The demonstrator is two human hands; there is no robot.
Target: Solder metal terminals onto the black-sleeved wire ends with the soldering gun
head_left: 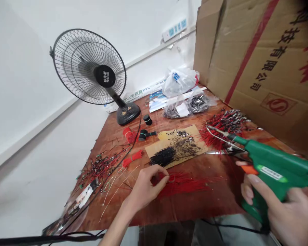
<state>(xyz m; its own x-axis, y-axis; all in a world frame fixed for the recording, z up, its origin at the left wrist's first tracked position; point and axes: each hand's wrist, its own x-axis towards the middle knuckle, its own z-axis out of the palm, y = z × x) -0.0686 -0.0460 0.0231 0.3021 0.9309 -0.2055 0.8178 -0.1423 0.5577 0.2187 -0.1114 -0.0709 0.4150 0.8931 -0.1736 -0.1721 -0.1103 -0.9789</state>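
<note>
My right hand (279,205) is wrapped round the grip of a green soldering gun (274,164) with an orange trigger. Its metal tip points left, over a heap of red wires with metal ends (224,124). My left hand (150,186) pinches thumb and forefinger together at the edge of a bundle of loose red wires (184,182); what lies between the fingertips is too small to make out. Just beyond that hand, black wire pieces (164,156) lie on a cardboard sheet (154,147), along with scattered small dark and metal parts (186,140).
A black fan (128,113) stands at the back left, its cord (133,140) crossing the table. Tied red bundles (132,159) and black rolls (147,119) lie near it. Plastic bags of parts (179,108) sit at the back. A large carton (267,61) walls the right side.
</note>
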